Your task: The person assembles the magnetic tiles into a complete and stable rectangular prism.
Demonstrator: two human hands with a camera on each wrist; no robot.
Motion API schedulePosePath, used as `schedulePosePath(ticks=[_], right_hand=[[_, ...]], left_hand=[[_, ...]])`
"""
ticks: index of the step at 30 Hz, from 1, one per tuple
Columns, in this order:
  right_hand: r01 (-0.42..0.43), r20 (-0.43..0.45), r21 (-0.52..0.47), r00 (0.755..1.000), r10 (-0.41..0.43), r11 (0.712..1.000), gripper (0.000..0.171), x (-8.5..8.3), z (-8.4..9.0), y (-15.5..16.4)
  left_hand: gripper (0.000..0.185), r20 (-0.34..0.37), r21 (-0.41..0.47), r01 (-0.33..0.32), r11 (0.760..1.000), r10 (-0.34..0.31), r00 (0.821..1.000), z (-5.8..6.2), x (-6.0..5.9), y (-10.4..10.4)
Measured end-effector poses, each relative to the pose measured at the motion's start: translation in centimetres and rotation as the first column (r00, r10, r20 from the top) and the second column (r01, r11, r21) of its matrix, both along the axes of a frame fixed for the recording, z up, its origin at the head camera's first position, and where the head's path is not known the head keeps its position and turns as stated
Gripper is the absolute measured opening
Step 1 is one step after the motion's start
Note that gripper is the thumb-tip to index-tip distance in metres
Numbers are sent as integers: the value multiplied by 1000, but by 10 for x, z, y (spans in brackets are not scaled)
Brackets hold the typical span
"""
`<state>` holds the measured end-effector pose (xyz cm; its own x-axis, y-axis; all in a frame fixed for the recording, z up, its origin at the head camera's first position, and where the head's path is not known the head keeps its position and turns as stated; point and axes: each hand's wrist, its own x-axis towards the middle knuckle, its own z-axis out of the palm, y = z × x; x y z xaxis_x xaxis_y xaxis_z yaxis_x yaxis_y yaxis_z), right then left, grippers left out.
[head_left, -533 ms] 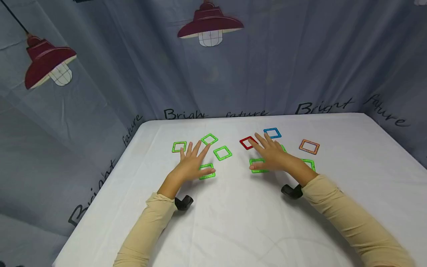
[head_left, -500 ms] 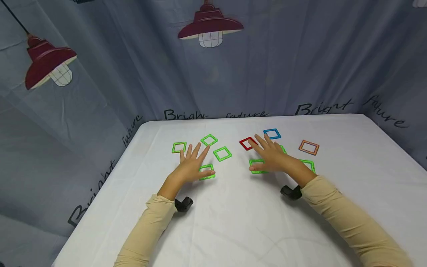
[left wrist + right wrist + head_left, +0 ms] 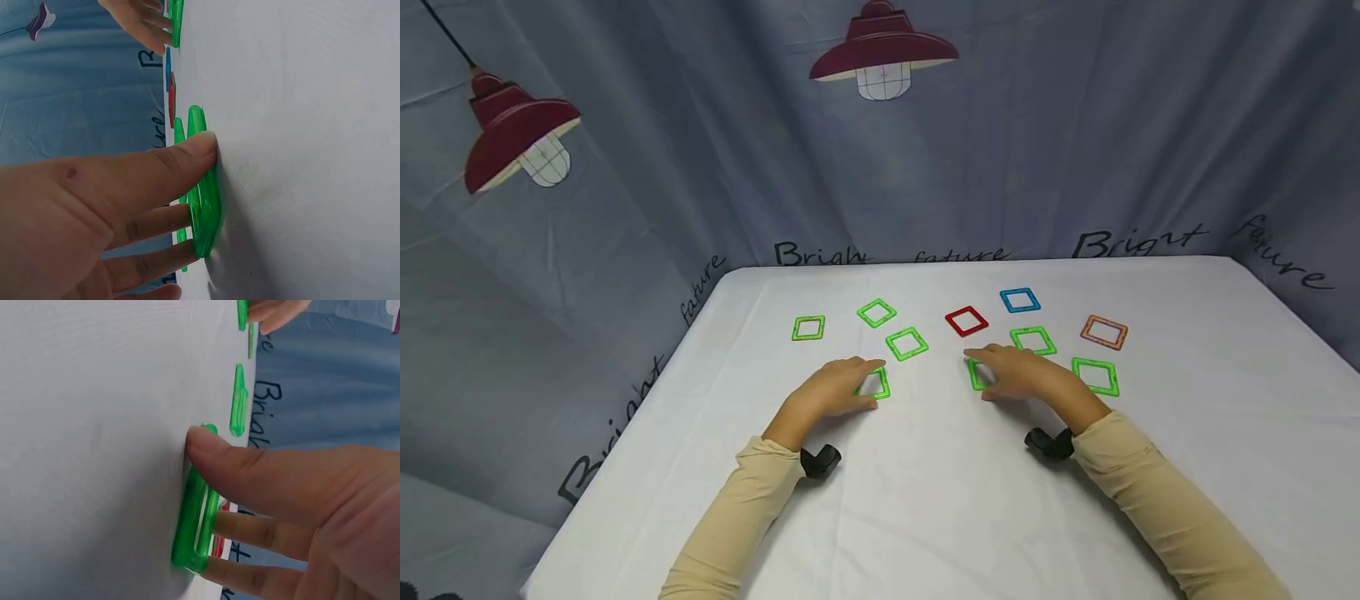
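Several square frame tiles lie on a white table (image 3: 925, 500). My left hand (image 3: 861, 384) curls over a green tile (image 3: 880, 386). In the left wrist view the thumb (image 3: 187, 150) presses the near edge of this green tile (image 3: 203, 200) and the fingers hook its far edge. My right hand (image 3: 986, 377) pinches another green tile (image 3: 976, 375) the same way. The right wrist view shows the thumb (image 3: 212, 447) on that tile (image 3: 197, 519) with the fingers behind it. Both tiles still touch the cloth.
Loose tiles lie beyond the hands: green (image 3: 808, 328), green (image 3: 877, 313), green (image 3: 907, 343), red (image 3: 966, 321), blue (image 3: 1019, 300), green (image 3: 1033, 340), orange (image 3: 1103, 332) and green (image 3: 1095, 376). A grey printed curtain (image 3: 700, 167) surrounds the table on three sides.
Both hands drew back toward me and curled: the outstretched fingers left the far tiles, and each hand now pinches the green tile nearest it.
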<state>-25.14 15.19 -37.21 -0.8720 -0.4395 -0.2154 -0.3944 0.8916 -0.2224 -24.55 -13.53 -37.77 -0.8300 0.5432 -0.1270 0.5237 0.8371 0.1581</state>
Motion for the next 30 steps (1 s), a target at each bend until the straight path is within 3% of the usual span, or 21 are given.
schedulePosePath(ticks=[7,17,30], right_hand=[[-15,-43,58,999,18,998,60,-1,3,-8],[-64,-70,37,995,66,997,60,13,9,-15],[-140,-114,15,983,141,990,59,29,16,-29]], left_hand=[[64,-30,23,19,1000,-18,999,1,2,5],[62,-75,29,114,993,-112,991,4,11,15],[62,-81,14,168,986,-166,983,7,21,26]])
